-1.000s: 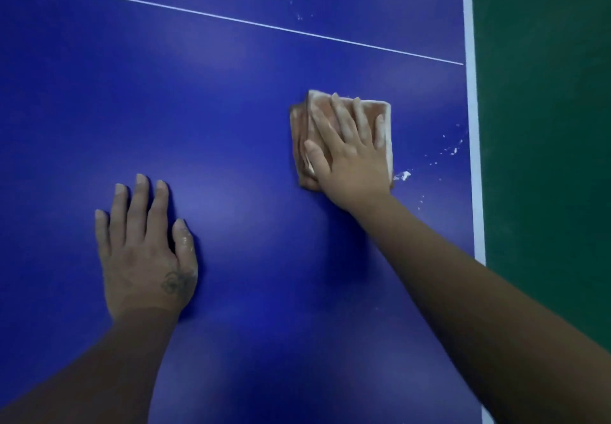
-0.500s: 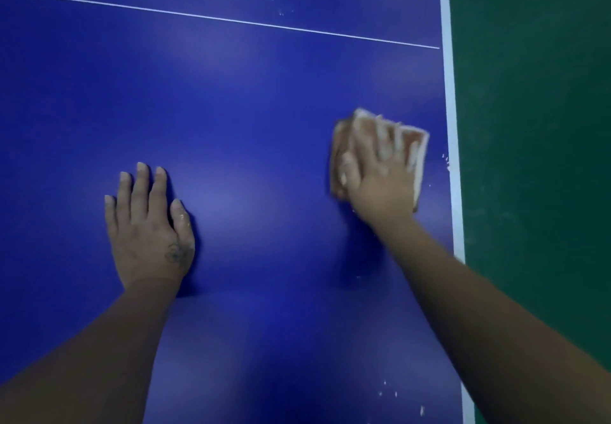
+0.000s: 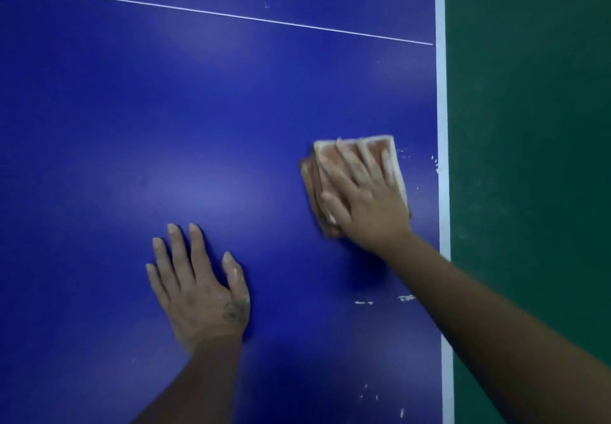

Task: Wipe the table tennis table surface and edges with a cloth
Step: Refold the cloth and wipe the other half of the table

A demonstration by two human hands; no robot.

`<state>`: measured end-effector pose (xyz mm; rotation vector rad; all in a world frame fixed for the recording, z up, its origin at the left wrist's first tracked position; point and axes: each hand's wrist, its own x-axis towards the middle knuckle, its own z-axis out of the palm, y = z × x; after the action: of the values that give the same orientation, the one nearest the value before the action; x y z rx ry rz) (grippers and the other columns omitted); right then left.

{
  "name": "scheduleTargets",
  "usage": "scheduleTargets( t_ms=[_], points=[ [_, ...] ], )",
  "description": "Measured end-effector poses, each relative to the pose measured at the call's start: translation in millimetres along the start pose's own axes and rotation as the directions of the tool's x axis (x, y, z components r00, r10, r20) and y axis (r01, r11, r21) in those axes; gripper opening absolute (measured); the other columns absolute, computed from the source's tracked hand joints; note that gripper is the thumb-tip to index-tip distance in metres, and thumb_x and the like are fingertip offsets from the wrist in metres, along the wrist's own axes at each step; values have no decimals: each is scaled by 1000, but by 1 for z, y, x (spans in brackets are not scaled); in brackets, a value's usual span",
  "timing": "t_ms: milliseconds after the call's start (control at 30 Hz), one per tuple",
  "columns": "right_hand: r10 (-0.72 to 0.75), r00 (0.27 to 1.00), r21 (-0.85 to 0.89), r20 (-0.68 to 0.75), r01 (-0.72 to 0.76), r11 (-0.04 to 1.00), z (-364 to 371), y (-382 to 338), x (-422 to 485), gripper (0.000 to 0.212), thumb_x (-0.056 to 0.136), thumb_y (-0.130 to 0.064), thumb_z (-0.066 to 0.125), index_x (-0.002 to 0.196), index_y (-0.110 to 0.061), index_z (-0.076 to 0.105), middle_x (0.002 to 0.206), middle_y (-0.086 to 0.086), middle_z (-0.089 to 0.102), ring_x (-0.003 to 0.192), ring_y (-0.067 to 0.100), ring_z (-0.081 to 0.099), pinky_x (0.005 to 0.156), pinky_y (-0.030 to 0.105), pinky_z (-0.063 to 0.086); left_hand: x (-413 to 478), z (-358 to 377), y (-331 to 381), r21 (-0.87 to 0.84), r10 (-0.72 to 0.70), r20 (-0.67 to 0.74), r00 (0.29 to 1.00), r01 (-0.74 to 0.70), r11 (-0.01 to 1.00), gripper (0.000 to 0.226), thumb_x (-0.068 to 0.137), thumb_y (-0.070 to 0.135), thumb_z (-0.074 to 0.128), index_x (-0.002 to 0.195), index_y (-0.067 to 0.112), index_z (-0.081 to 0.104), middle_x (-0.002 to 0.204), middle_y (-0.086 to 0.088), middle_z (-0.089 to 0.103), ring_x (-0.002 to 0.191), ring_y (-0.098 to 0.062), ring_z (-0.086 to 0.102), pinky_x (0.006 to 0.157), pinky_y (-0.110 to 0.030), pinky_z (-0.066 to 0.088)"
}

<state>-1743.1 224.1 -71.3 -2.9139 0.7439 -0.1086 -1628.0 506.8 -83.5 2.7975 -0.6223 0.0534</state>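
Table [image 3: 165, 109]: blue playing surface fills the left and centre of the frame; soft glare patches in the middle and upper centre.
Floor [image 3: 529, 159]: dark green strip down the whole right side, beyond the table's edge.
Right forearm: enters from the lower right corner; crosses the white border and runs diagonally up and left to the wrist, nearly straight.
Left forearm: rises from the bottom centre; leans slightly right up to the wrist.
Edge stripe [image 3: 441, 93]: white band running top to bottom between the blue and the green.
Thin line [image 3: 215, 13]: white; slopes from the upper left down to meet the edge stripe at the upper right.
Cloth [image 3: 310, 182]: folded orange-brown pad with pale edges; lies flat on the blue, right of centre, near the edge stripe but apart from it.
Right hand [image 3: 370, 205]: palm down on the cloth; fingers straight and spread, pointing up-frame; thumb out to the left; presses, does not clutch.
Left hand [image 3: 201, 291]: flat on bare blue, lower centre; fingers straight, slightly fanned; holds nothing; dark mark near the thumb base.
Specks [image 3: 363, 302]: white flecks below the cloth; more beside the stripe and at lower right.
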Motion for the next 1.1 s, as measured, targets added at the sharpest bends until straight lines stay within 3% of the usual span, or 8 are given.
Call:
scheduleTargets(
  t_ms=[67, 167, 267, 400, 667, 767, 967, 1100],
  points=[
    [65, 997, 5, -34, -64, 998, 0, 17, 44, 60, 110, -52, 46, 166, -32, 40, 177, 1, 28, 166, 31, 19, 131, 62, 11, -1, 1, 1, -7, 6, 2, 1000, -6, 1000, 68, 110, 42, 44, 169, 10, 36, 180, -12, 25, 169, -33, 15, 136, -58, 12],
    [303, 953, 35, 15, -303, 952, -6, 47, 72, 62, 110, -59, 32, 169, -40, 28, 180, -6, 17, 167, 27, 8, 133, 59, -2, -1, 3, -2, -7, 0, 0, 1000, 0, 1000, 68, 109, 41, 45, 169, 10, 37, 180, -12, 26, 169, -32, 15, 136, -59, 12],
    [512, 859, 69, 0, -511, 857, -10, 53, 44, 64, 110, -59, 28, 170, -41, 20, 180, -6, 13, 168, 27, 3, 133, 60, -2, -1, 2, -2, -12, -12, -2, 1000, 12, 1000, 68, 108, 40, 47, 168, 9, 38, 180, -12, 26, 169, -32, 15, 136, -59, 13],
    [584, 812, 15, 14, -584, 812, -9, 25, -15, 64, 111, -61, 23, 171, -42, 12, 181, -7, 5, 168, 23, -3, 134, 58, -1, 1, 0, 1, -19, 0, -13, 1000, 0, 1000, 68, 108, 39, 47, 168, 9, 38, 180, -13, 26, 169, -32, 15, 136, -60, 13],
    [571, 821, 57, 11, -570, 820, -8, 37, 72, 65, 109, -60, 24, 171, -42, 15, 181, -4, 8, 168, 28, -3, 132, 61, -5, 2, 4, -1, 4, 8, -37, 999, -8, 1000, 66, 111, 42, 43, 169, 11, 37, 180, -11, 26, 169, -32, 15, 136, -59, 13],
    [494, 869, 40, -12, -493, 869, -2, 0, 83, 64, 110, -58, 29, 171, -40, 20, 180, -2, 14, 167, 31, 5, 131, 63, 0, 1, 5, -2, 6, 8, -40, 999, -8, 1000, 66, 111, 42, 43, 169, 12, 36, 180, -11, 26, 169, -31, 15, 136, -59, 13],
    [109, 994, 141, -15, -106, 984, 16, -87, -52, 62, 110, -54, 41, 169, -36, 32, 180, -3, 18, 167, 28, 12, 131, 64, 12, 1, 3, 0, -15, 12, -50, 999, -12, 1000, 64, 111, 40, 45, 168, 10, 39, 179, -13, 29, 168, -35, 19, 136, -59, 13],
    [38, 999, 60, 26, -39, 997, 5, -49, -129, 62, 108, -56, 46, 167, -38, 35, 178, -5, 24, 166, 27, 18, 129, 65, 19, 2, -1, 3, -28, -4, -26, 1000, 3, 1000, 64, 112, 41, 43, 168, 10, 38, 180, -12, 27, 169, -34, 16, 136, -60, 12]
  ],
)
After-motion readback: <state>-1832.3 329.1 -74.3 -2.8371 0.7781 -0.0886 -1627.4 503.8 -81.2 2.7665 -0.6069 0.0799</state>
